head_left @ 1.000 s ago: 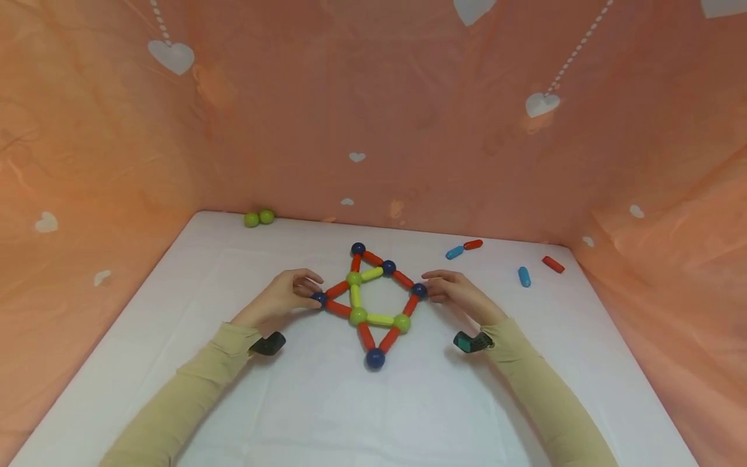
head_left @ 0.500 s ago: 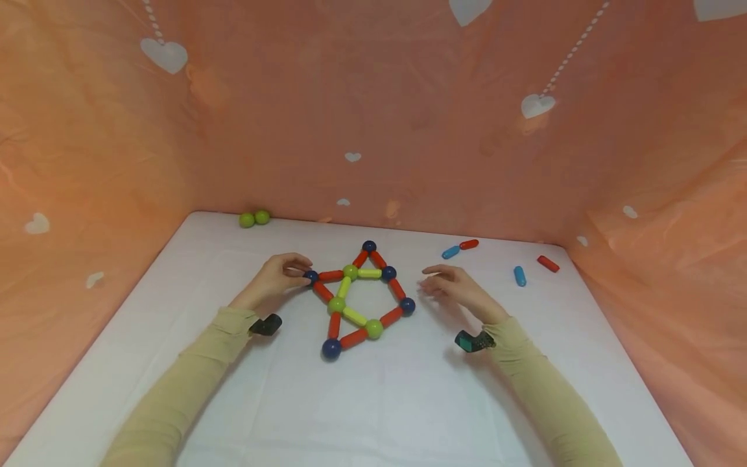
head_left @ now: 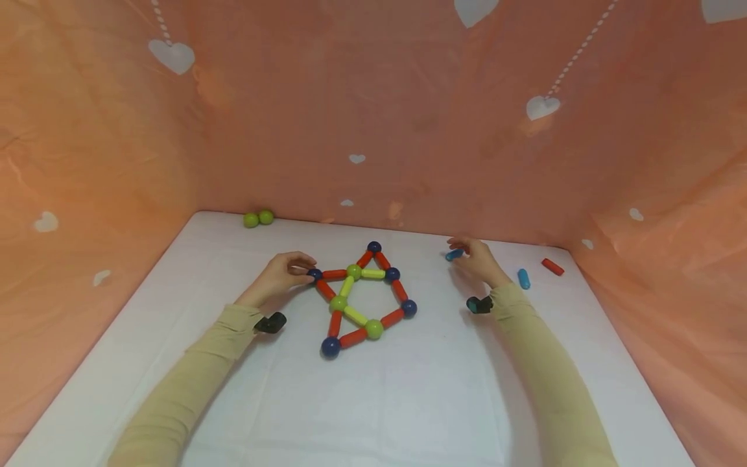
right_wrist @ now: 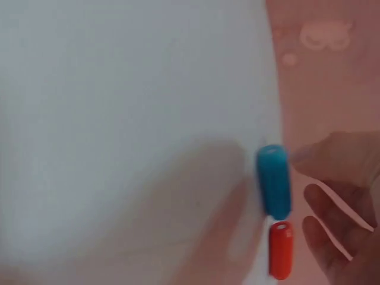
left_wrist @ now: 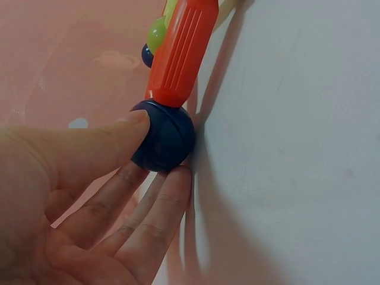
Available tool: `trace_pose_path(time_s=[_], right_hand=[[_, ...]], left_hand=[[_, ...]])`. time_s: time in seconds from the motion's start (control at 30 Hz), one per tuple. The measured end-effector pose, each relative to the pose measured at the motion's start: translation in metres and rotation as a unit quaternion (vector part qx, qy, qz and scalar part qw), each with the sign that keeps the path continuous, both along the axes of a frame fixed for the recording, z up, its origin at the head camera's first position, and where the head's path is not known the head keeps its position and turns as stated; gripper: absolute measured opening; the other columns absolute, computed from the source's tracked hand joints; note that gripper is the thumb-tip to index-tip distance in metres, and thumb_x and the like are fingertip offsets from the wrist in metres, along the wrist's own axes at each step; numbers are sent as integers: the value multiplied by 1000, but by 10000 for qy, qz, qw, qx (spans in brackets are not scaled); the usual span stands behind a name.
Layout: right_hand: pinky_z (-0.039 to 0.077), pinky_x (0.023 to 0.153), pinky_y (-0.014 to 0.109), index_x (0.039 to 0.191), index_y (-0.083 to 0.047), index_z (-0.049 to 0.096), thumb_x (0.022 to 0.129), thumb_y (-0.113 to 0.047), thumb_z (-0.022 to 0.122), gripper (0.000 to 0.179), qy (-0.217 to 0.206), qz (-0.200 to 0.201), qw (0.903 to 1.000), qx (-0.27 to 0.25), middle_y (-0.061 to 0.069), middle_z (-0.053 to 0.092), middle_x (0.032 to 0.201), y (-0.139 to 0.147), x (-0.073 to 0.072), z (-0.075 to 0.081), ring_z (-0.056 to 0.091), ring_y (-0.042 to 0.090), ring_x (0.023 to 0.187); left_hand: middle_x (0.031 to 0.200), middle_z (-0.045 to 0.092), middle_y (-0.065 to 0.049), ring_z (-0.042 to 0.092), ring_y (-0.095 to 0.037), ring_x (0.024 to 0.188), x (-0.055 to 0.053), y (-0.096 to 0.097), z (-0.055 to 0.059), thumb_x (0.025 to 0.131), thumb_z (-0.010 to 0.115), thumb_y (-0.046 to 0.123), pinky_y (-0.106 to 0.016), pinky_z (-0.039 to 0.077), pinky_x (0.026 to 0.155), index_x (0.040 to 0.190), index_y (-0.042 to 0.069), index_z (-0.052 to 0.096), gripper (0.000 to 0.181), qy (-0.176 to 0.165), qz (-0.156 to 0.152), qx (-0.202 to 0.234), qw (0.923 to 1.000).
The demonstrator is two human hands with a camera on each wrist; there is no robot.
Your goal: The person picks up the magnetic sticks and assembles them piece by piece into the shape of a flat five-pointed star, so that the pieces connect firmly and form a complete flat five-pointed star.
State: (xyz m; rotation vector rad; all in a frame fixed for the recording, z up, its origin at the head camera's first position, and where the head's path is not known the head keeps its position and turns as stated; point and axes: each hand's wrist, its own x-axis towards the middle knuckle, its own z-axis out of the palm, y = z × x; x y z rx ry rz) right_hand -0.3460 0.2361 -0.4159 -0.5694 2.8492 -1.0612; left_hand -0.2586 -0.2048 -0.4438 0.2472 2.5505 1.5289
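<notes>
My left hand (head_left: pixel 284 279) pinches a dark blue ball (left_wrist: pixel 169 139) between thumb and fingertips. That ball is the left point of a flat figure of magnetic rods and balls, lying mid-table. Red rods (head_left: pixel 335 323) and yellow-green rods (head_left: pixel 355 316) link green balls (head_left: pixel 374 329) and dark blue balls (head_left: pixel 330 347) in it. My right hand (head_left: pixel 478 263) reaches to the back right, beside a light blue rod (right_wrist: pixel 274 182) and a red rod (right_wrist: pixel 281 250). Its fingers are spread and look apart from both rods. In the head view this hand hides the red rod.
Two green balls (head_left: pixel 259 218) sit together at the back left edge. Another light blue rod (head_left: pixel 523 279) and another red rod (head_left: pixel 552 266) lie at the right. A pink cloth (head_left: pixel 385 117) with white hearts hangs behind the white table (head_left: pixel 379 415).
The figure has turned clockwise, its left ball moving up with my left hand and its bottom ball going left. My right hand has left its right side and moved back to the loose rods.
</notes>
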Motion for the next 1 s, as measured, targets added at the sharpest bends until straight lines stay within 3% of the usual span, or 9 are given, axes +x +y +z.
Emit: trace_pose_path(time_s=[0.13,0.37,0.53,0.77,1.0], right_hand=[[38,116,59,132,10,57,86,14,51,47,-42,-141,9999,-30,31,63,127,1,-8,-9,55,45,125],[49,106,53,126,11,61,84,17,47,44,129,-336,9992,192,31,66,119,-3,-15,-17,61,43,114],[49,106,53,123,9,63,89,15,50,37,227,-354,9978,503,29,68,115,-4,-15,-18,62,41,111],[50,105,54,121,10,64,92,14,57,30,201,-245,9980,547,30,67,117,-3,-10,-18,62,43,114],[52,101,54,120,10,65,94,8,62,27,506,-316,9966,573,31,62,122,2,-10,-22,61,45,113]], left_hand=[[133,61,-29,61,-44,123,0,1,-1,94,67,1,-52,50,108,132,-8,58,39,30,-25,0,10000],[134,61,-27,61,-42,124,0,1,-1,95,66,4,-50,51,107,131,-4,60,37,-153,95,-13,9998],[135,61,-25,60,-42,126,-1,1,-2,96,67,6,-50,50,109,131,-2,60,37,-210,105,-30,9997],[134,61,-27,60,-42,125,0,0,-2,96,66,5,-51,49,109,132,-4,59,37,-211,63,29,9998],[133,61,-27,60,-41,125,0,1,-4,96,67,4,-50,49,109,131,-5,59,38,-211,66,71,9997]])
